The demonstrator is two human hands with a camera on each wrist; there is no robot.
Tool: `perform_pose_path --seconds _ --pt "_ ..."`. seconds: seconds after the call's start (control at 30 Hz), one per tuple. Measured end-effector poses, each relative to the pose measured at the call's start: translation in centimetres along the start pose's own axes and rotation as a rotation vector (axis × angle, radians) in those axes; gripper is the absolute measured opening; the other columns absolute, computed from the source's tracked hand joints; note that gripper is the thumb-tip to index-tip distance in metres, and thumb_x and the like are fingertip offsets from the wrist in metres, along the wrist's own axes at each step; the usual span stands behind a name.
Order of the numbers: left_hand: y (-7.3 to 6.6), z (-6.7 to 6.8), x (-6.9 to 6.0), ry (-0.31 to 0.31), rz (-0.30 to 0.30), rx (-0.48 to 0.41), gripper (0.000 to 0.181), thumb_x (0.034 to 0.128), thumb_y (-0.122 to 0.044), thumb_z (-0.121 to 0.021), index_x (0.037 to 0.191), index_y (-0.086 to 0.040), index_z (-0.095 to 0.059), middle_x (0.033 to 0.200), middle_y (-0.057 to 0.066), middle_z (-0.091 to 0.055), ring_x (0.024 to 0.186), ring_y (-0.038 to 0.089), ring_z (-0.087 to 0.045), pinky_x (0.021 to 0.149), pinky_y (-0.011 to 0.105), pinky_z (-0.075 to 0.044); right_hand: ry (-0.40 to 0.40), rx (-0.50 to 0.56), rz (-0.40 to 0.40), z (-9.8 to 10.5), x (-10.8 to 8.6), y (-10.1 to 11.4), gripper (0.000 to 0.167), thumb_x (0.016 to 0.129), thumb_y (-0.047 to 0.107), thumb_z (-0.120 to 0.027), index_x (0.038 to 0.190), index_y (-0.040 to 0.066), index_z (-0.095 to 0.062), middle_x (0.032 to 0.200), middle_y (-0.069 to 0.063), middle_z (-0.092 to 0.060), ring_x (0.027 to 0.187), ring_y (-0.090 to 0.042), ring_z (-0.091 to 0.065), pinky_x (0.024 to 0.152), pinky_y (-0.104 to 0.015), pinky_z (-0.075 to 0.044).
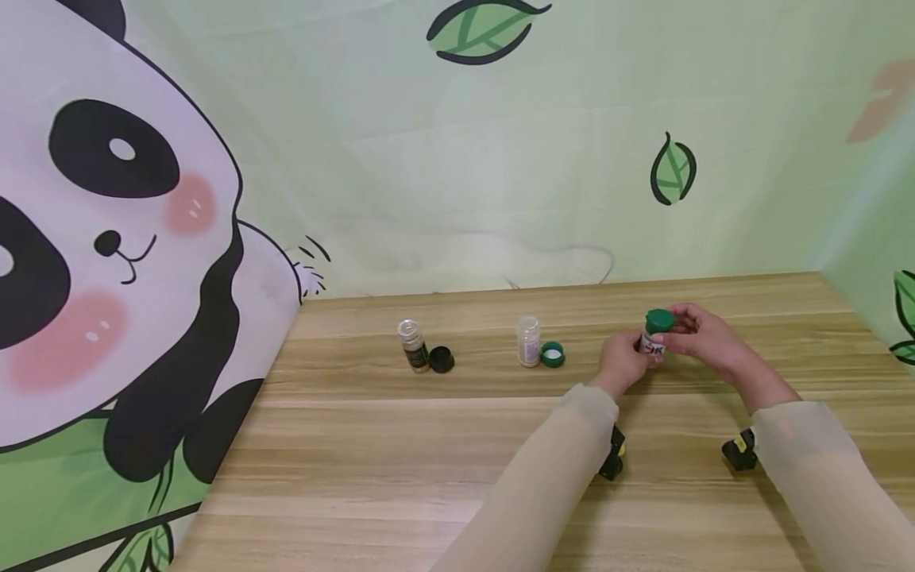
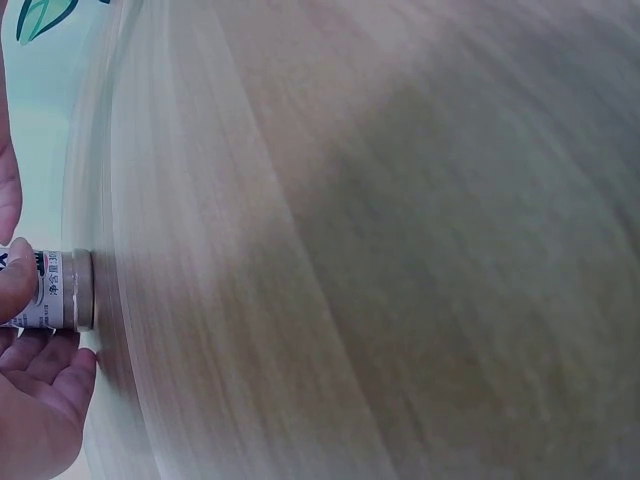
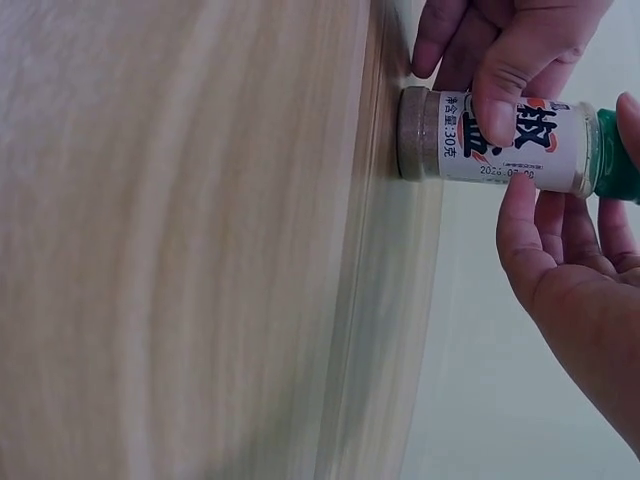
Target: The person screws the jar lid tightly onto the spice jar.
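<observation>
A small clear seasoning jar (image 3: pixel 555 150) with a white label and brownish-grey powder inside stands upright at the right of the table. My left hand (image 1: pixel 620 361) grips its body, thumb across the label. At the top is a green cap (image 1: pixel 659 320), which my right hand (image 1: pixel 708 342) pinches between thumb and fingers. The left wrist view catches only the jar's lower part (image 2: pixel 55 290), beside the left hand (image 2: pixel 40 410). Whether the jar's base touches the wood cannot be told.
Left of the hands, a clear jar (image 1: pixel 529 343) stands open beside its loose green cap (image 1: pixel 553 354). Farther left is another clear jar (image 1: pixel 414 347) with a dark label, next to a black cap (image 1: pixel 442 359). A panda-print cloth (image 1: pixel 457 175) hangs behind the wooden table (image 1: pixel 357 469).
</observation>
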State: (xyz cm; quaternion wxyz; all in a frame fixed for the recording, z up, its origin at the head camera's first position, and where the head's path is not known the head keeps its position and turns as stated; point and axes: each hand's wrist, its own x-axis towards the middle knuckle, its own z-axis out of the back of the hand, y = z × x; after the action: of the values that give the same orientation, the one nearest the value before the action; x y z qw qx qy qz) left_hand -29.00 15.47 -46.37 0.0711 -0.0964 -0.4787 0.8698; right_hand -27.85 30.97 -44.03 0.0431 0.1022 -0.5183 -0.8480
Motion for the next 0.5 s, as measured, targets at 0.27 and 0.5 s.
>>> perform_pose_path --seconds 0.27,0.5 --pt "0.3 -0.4 0.2 0.003 0.008 0.014 0.024 0.0900 -0.015 -0.079 0.114 -0.011 -0.077 0.110 0.002 -0.079 0.085 0.004 -0.059 0.082 0.015 -0.050 0.064 0.037 0.010 0.2 -0.3 -0.2 0.070 0.103 0.017 -0.060 0.155 -0.009 -0.021 0.150 -0.034 -0.039 0.104 0.010 -0.048 0.087 -0.014 -0.052" --pt "0.2 -0.3 0.3 -0.011 -0.002 0.029 0.019 0.0889 -0.014 -0.080 0.107 -0.008 -0.078 0.106 0.004 -0.079 0.080 0.005 -0.056 0.077 0.015 -0.048 0.191 0.116 0.056 1.3 0.0 -0.1 0.073 0.102 0.009 -0.057 0.160 -0.005 -0.015 0.157 -0.037 -0.028 0.105 0.014 -0.052 0.091 -0.017 -0.054"
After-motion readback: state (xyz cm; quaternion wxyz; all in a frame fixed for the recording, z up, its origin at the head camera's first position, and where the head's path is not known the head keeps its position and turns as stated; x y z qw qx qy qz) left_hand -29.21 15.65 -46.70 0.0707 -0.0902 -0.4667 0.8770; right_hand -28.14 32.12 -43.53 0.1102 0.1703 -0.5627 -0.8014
